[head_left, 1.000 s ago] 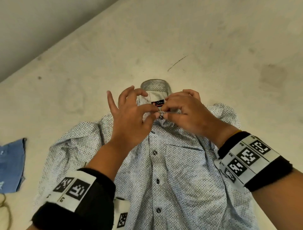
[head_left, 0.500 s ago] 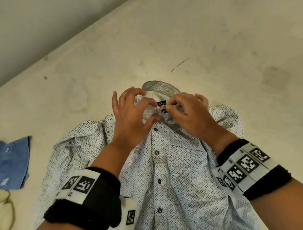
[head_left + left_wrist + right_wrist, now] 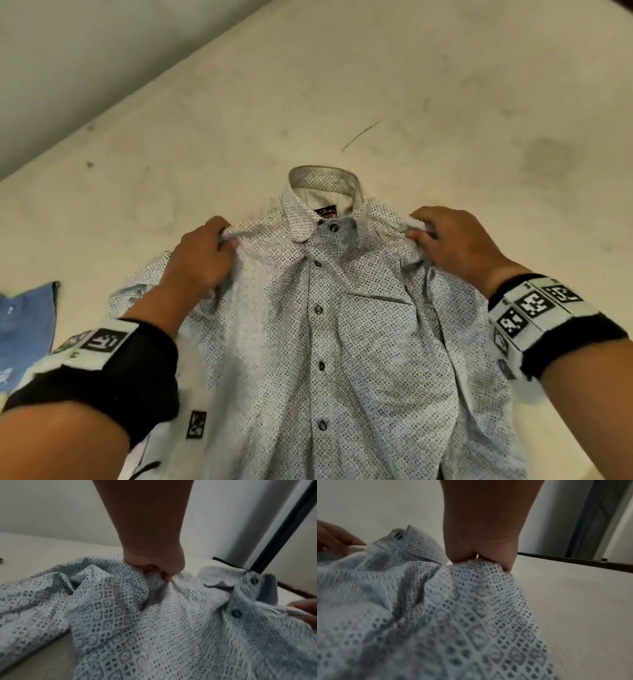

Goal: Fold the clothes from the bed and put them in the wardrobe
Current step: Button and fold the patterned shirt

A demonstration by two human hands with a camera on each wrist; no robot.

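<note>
A white button-up shirt (image 3: 359, 329) with a small grey diamond print lies front up on the cream bed (image 3: 445, 102), buttoned, collar pointing away from me. My left hand (image 3: 209, 253) grips a bunch of cloth at the shirt's left shoulder, and the left wrist view shows the fingers of the left hand (image 3: 159, 568) curled into the shirt (image 3: 154, 628). My right hand (image 3: 448, 236) grips the other shoulder; the right wrist view shows this right hand (image 3: 481, 555) pinching a fold of the shirt (image 3: 436, 615). The shoulders are lifted slightly off the bed.
A blue denim garment (image 3: 24, 329) lies at the left edge of the bed. A pale wall (image 3: 85, 61) runs along the bed's far left side. A dark frame (image 3: 281, 524) stands beyond the bed's end.
Both hands left the top button at the collar and moved apart to the shirt's shoulders, where each now grips the cloth. The top button is fastened.
</note>
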